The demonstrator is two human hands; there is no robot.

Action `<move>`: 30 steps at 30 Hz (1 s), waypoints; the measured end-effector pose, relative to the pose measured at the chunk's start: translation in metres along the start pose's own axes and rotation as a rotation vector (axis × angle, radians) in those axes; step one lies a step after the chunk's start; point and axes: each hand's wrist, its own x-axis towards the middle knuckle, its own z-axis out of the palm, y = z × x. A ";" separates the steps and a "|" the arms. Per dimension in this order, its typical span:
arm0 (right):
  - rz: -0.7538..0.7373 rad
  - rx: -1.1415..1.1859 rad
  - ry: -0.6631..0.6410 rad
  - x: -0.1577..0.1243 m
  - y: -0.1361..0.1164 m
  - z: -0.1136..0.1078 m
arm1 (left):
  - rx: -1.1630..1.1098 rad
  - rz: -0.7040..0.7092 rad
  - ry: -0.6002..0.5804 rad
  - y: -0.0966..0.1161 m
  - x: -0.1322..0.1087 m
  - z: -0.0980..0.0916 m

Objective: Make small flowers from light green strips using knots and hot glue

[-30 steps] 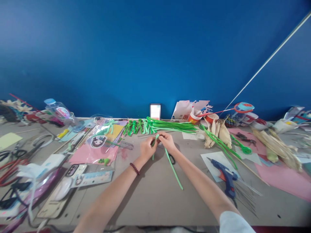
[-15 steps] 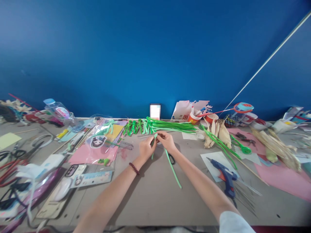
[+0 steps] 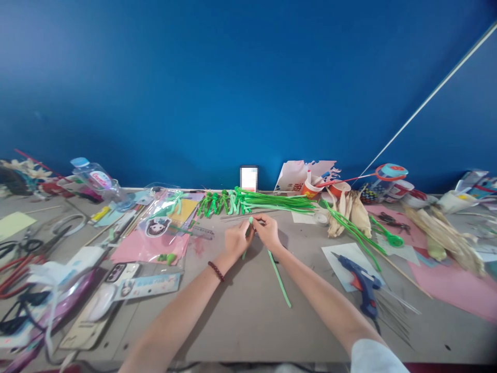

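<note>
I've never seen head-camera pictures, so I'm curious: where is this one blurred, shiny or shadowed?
Head view, left edge: the red-handled tool looks smeared; head view, centre: the fingers and green strip look soft, while the small screen shows blocky squares; head view, left: the clear bag glints; head view, below centre: the left forearm casts a soft shadow on the table.

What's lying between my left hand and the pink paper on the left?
Between your left hand and that pink paper, the head view shows a clear ruler and a reddish mark.
</note>
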 end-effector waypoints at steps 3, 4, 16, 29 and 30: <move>0.002 0.001 0.015 -0.001 0.000 0.001 | -0.053 -0.027 0.014 0.000 -0.001 0.001; 0.007 0.022 0.006 0.000 -0.001 0.001 | -0.084 -0.045 0.019 0.000 -0.001 0.002; 0.089 0.345 -0.178 0.011 -0.011 -0.010 | -0.985 -0.270 -0.130 -0.002 0.015 -0.002; 0.110 0.373 -0.178 0.015 -0.008 -0.011 | -1.090 -0.422 -0.134 0.002 0.017 -0.002; 0.092 0.325 -0.173 0.015 -0.007 -0.011 | -1.062 -0.407 -0.110 0.002 0.016 0.000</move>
